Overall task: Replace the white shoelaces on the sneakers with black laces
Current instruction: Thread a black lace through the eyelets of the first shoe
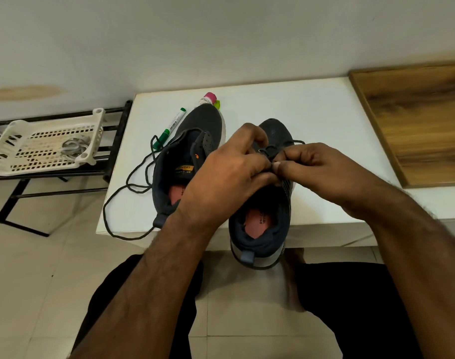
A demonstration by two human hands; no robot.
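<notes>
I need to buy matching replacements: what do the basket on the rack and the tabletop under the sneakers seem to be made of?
The basket looks like moulded white plastic, matte: its walls and floor are a regular perforated grid. The tabletop looks like white laminated or painted board, smooth with a faint sheen; what lies under the surface cannot be told.

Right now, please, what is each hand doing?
Left hand: fingers curled, pinching the black lace on the right sneaker.
Right hand: fingers curled, pinching the same lace.
</notes>
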